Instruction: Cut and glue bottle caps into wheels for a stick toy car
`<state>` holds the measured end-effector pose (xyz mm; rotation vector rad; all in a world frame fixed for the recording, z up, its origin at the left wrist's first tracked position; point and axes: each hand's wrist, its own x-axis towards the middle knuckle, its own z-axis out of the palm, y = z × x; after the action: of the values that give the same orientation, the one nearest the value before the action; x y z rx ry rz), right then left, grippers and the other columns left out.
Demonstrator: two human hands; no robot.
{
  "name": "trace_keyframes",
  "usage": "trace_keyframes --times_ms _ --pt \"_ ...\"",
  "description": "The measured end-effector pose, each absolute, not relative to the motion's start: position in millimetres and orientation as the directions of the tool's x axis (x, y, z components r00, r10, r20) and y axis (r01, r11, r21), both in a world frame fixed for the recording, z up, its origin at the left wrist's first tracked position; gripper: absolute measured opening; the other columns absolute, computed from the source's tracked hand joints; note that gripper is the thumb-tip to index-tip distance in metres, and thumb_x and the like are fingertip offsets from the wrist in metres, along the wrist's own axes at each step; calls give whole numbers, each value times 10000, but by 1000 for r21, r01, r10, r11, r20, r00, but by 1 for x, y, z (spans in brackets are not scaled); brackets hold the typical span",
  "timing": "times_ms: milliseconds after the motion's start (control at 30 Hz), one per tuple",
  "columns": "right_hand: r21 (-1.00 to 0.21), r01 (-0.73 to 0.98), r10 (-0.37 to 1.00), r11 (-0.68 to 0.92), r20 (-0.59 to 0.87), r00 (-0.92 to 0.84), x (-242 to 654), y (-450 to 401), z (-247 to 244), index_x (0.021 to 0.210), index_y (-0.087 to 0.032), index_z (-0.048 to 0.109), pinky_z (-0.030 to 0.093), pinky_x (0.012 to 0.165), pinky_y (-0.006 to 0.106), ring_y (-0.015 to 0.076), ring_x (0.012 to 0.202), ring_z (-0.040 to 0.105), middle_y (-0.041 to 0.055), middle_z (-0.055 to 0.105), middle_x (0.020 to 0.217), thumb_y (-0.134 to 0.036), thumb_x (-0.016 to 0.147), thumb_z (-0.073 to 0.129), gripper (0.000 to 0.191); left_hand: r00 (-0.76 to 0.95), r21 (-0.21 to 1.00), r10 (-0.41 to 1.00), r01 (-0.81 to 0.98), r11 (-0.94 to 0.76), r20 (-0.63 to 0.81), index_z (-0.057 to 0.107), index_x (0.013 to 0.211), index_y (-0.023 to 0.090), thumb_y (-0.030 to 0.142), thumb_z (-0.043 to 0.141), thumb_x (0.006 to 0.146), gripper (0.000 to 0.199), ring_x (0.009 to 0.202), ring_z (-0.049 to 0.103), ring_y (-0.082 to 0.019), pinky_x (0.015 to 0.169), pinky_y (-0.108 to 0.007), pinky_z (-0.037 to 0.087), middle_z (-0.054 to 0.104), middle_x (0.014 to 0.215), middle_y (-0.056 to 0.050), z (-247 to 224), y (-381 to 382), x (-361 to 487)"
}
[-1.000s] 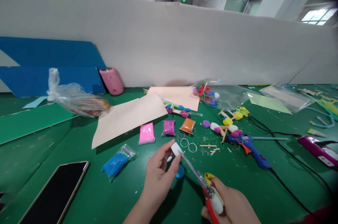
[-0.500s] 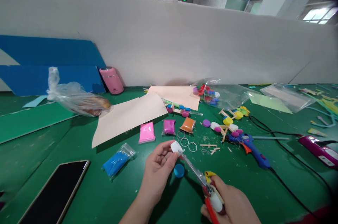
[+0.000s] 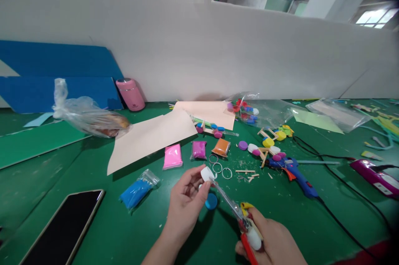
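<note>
A small white cap (image 3: pixel 206 173) is pinched between the thumb and fingers of my left hand (image 3: pixel 185 206). My right hand (image 3: pixel 271 236) is closed round the handles of a cutting tool (image 3: pixel 246 231) with red and yellow grips. Its long narrow blades (image 3: pixel 228 199) point up and left, and their tip meets the edge of the white cap. On the green table below the blades lies a blue cap (image 3: pixel 211 201). Several thin white rings (image 3: pixel 217 167) rest just beyond my left hand.
Bagged clay packets (image 3: pixel 172 157) and a blue packet (image 3: pixel 137 192) lie left of centre. A phone (image 3: pixel 62 227) is at front left. A blue glue gun (image 3: pixel 296 177) with its cable lies right, near small stick-and-cap assemblies (image 3: pixel 268 142). A white partition (image 3: pixel 187 48) stands behind.
The white cap has turned slightly in my left hand, and a white edge now shows below it by my thumb. My right hand has barely moved.
</note>
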<state>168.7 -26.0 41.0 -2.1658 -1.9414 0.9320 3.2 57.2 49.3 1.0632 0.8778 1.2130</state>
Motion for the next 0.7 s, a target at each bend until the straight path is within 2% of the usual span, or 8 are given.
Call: trace_keyframes --times_ms 200,433,533,700 --pt "-460 877 955 -137 -298 -8 171 -31 37 779 -223 409 357 482 231 184 537 555 15 621 640 -356 681 477 179 144 966 986 -254 -41 79 598 945 187 184 624 699 247 752 633 -140 684 -208 495 669 812 -21 45 57 4" --pt "-456 878 946 -147 -324 -10 172 -32 33 793 -208 427 362 472 228 189 529 573 46 641 654 -357 678 494 200 154 964 978 -246 -102 143 591 961 203 163 611 710 255 757 630 -136 685 -204 493 673 821 -21 39 57 4" --pt "-490 861 951 -139 -310 -23 172 -31 33 789 -214 432 356 464 216 178 515 575 26 642 627 -362 683 508 197 169 968 976 -233 -95 136 585 966 207 155 600 720 252 775 620 -131 715 -211 485 666 851 -23 41 58 3" --pt "-464 878 961 -114 -274 -20 171 -30 38 812 -216 439 346 456 213 170 511 570 14 636 626 -349 686 508 195 153 969 975 -215 -124 159 577 986 225 135 588 728 273 813 605 -127 746 -211 471 649 889 -16 41 57 3"
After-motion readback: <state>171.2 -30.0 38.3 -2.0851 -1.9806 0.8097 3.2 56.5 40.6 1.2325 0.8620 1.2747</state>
